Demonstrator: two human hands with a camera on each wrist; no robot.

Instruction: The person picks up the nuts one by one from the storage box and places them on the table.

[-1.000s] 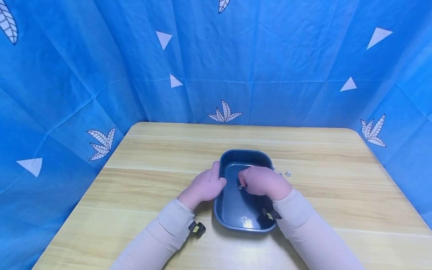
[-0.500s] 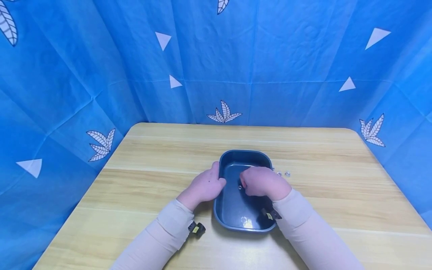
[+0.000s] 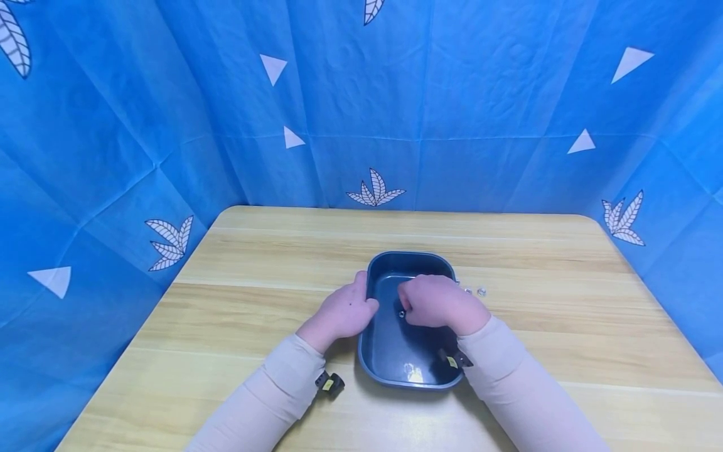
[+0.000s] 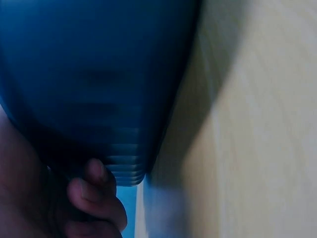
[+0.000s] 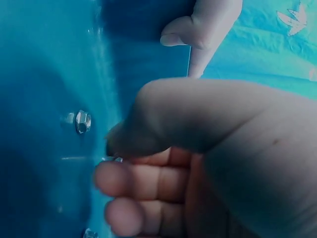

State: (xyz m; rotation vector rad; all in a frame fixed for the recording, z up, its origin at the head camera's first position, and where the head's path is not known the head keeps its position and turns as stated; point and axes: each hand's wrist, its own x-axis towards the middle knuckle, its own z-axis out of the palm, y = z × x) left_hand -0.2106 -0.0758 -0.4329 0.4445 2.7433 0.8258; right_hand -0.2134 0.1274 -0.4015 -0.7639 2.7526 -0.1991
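One hex nut (image 5: 83, 122) just beside right fingers (image 5: 114, 177).

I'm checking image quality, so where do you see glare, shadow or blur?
Head view: bright glare at the near end of the blue tray; left wrist view: dim and soft, with a shadow on the table; right wrist view: a cyan cast, dark shadows across the tray, one nut fairly clear.

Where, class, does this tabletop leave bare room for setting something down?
Bare tabletop lies between blue tray and curtain, left of the left sleeve, and right of the nuts. Crowded: the tray's right edge and inside, around the right hand.
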